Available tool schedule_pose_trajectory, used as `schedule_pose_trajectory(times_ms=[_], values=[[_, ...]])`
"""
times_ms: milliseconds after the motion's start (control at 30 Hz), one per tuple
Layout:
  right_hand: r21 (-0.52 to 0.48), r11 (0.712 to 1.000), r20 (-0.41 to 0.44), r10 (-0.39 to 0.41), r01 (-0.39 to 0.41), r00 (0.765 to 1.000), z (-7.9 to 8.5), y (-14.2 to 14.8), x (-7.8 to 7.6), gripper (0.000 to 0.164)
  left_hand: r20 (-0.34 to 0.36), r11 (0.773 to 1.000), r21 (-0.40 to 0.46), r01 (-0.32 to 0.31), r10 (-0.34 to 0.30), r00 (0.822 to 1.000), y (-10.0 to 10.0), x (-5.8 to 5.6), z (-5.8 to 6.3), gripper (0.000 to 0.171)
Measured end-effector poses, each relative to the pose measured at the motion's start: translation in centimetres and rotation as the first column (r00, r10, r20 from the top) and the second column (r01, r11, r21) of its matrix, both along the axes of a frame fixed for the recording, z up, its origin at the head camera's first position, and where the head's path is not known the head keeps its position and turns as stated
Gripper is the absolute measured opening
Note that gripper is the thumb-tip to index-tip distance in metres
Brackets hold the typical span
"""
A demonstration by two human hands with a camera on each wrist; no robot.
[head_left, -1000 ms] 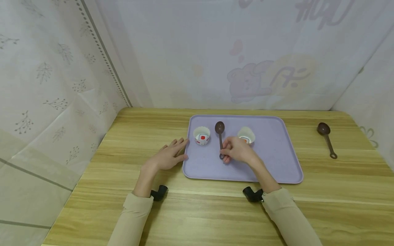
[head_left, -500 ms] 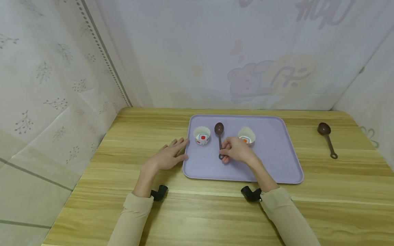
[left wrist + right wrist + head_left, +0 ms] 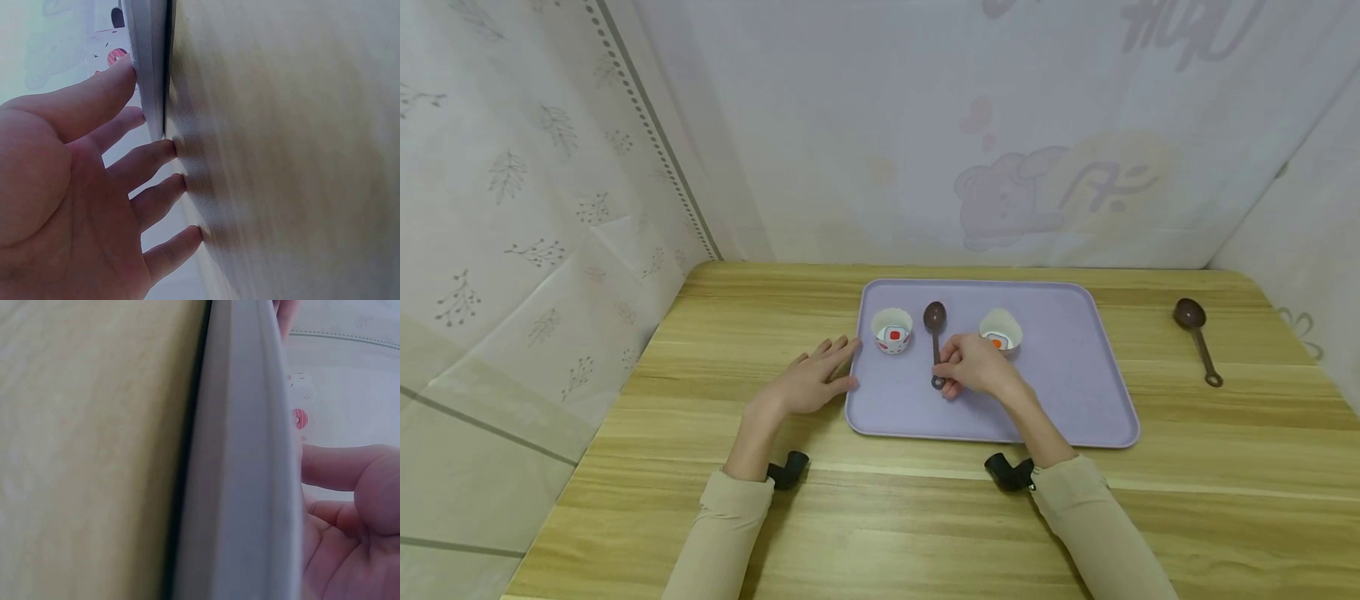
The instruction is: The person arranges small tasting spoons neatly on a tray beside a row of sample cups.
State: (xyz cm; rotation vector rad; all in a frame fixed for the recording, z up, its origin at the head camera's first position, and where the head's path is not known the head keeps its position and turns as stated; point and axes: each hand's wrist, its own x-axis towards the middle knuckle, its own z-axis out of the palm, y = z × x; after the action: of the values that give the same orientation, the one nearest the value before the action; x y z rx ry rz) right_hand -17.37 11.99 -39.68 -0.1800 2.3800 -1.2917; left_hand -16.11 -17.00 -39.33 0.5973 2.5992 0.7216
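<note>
Slightly, we are drawing the brown spoon (image 3: 936, 335) toward ourselves: compared with a second ago, its bowl is sitting a touch nearer to us and the ringed end of its handle is lying a little further left, so the spoon is pointing straighter away from us. With the lilac tray (image 3: 1060, 392) looking unmoved, we are reading this as a fine adjustment of position and angle rather than as carrying.

We are pinching the handle near its ringed end in our right hand (image 3: 973, 365), thumb and fingers drawn narrowly together. We are keeping our left hand (image 3: 808, 383) spread wide at the tray's left side, thumb meeting the rim, other fingertips resting on the wooden table (image 3: 1225, 467); it is gripping nothing.

As for place, the spoon is lying between the white cup with the red motif (image 3: 892, 333) and the white cup with the orange motif (image 3: 1000, 327), its bowl beyond our right hand and well apart from our left. Whether that bowl is touching the tray, we cannot tell. Another brown spoon (image 3: 1199, 342) is lying on the table, well off to the right of both hands.
</note>
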Motion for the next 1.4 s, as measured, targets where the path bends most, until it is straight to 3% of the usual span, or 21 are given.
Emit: schedule_pose_trajectory(times_ms=[1400], values=[[0.122,0.993,-0.065,0.013,-0.005,0.998,0.43,-0.10,0.48,0.033,0.002,1.000,0.007,-0.005,0.005,1.000,-0.06,0.00,-0.09,0.065]])
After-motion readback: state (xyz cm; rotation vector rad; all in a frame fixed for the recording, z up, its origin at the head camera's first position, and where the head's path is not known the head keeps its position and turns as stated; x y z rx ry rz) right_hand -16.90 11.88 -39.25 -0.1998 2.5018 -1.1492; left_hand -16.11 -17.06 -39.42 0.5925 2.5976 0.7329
